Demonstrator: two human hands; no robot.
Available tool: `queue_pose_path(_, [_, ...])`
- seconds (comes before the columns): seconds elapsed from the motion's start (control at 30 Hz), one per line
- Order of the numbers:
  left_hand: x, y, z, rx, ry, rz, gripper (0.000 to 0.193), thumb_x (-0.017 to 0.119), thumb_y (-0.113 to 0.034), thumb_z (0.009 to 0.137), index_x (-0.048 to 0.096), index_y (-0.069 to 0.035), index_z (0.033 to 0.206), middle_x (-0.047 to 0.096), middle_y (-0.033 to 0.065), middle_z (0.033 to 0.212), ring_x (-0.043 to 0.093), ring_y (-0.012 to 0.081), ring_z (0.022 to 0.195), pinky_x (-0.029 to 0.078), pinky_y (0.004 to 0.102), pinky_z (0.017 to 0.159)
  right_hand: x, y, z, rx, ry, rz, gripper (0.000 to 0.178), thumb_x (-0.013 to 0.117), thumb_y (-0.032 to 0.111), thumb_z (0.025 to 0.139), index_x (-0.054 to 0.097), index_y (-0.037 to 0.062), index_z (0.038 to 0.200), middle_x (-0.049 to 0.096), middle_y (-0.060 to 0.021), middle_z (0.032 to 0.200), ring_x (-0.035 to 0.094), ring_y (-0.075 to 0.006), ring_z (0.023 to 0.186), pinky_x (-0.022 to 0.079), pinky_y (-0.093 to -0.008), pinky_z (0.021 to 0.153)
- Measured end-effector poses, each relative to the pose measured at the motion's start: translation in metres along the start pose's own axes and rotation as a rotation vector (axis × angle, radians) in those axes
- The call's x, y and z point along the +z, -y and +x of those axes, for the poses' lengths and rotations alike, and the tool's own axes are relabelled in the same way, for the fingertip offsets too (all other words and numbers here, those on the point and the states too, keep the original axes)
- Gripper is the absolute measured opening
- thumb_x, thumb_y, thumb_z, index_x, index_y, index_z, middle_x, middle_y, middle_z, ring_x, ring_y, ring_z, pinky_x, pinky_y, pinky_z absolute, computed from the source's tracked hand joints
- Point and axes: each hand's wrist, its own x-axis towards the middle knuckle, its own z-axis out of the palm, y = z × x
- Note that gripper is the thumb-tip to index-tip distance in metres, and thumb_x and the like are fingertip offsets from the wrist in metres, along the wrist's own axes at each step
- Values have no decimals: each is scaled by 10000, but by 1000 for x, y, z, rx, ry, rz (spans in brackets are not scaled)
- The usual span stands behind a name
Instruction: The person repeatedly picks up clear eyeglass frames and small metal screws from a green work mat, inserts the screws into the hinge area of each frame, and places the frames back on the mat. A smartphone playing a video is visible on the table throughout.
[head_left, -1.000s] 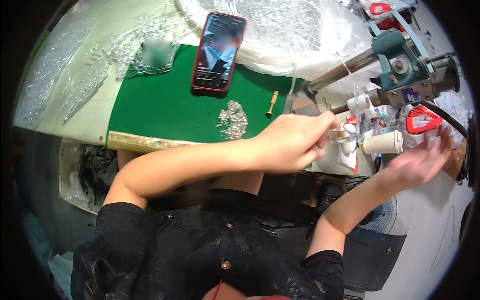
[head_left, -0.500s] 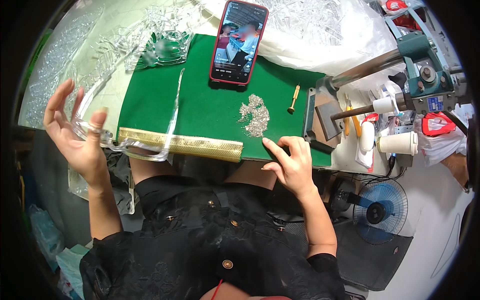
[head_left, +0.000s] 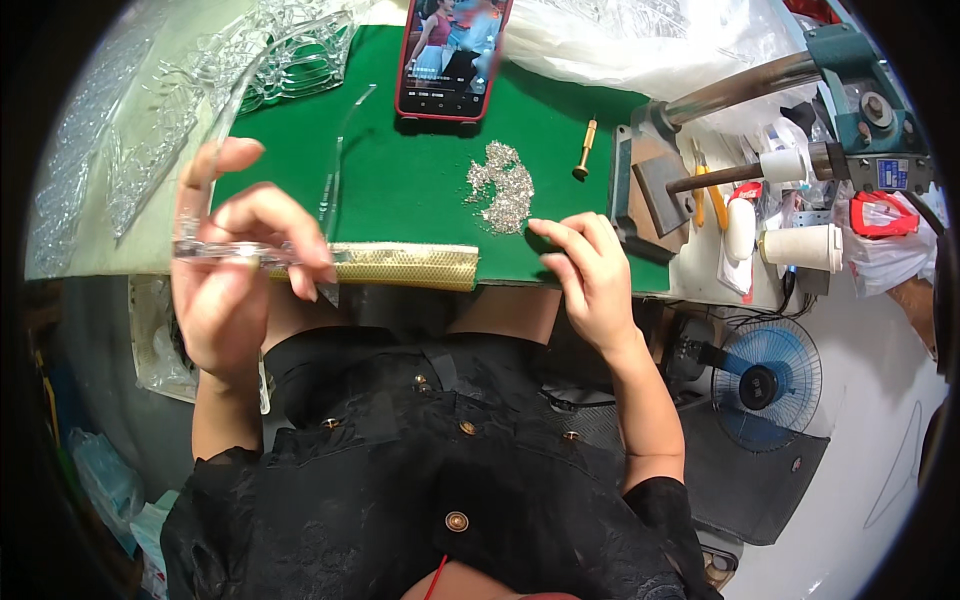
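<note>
Left hand (head_left: pixel 240 270) is gripping clear glasses frame (head_left: pixel 215 250) left of metal-bits pile (head_left: pixel 507 190). Right hand (head_left: pixel 592 275), apart, is sitting by pile's near-right edge; can't tell its grip.

Black short-sleeved top (head_left: pixel 380 530), dotted with gold-toned buttons (head_left: pixel 457 521).
The buttons are round, the lowest in the picture darker at its ringed centre; the sleeves (head_left: pixel 205 515) end above the elbows, leaving the left hand (head_left: pixel 235 270) and right hand (head_left: pixel 595 275) bare. A thin red cord (head_left: pixel 437 578) hangs at the neckline. The cloth seems faintly patterned, though it is too dark to be sure.
</note>
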Motion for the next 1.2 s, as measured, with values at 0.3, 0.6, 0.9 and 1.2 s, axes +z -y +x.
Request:
queue_pose_path(0.3, [29,17,0,-28,-98,242,979,544,-673,824,183,11,1423,609,121,767,522,98,595,332,168,487,9,-1,8,57,10,39,202,668,-16,746,658,57,934,543,-81,819,542,-258,769,454,-348,658])
queue_pose_path(0.6, [29,29,0,44,-93,269,947,547,-671,819,212,-8,1406,609,118,776,520,81,623,319,168,490,5,-3,7,44,22,55,127,657,-19,759,628,31,871,557,-94,815,549,-277,783,456,-353,676])
queue_pose_path(0.9, [30,30,-4,-1,-33,250,940,519,-690,826,210,-11,1397,606,127,762,519,94,605,334,178,504,6,-5,12,85,48,113,129,703,9,733,614,16,826,573,-87,775,572,-256,729,465,-337,638])
queue_pose_path(1.2, [19,28,-7,-68,131,85,894,609,-531,861,189,52,1392,506,153,1163,592,172,808,480,284,688,15,1,18,160,-5,35,120,702,45,763,591,28,807,549,-88,746,561,-255,659,451,-338,589])
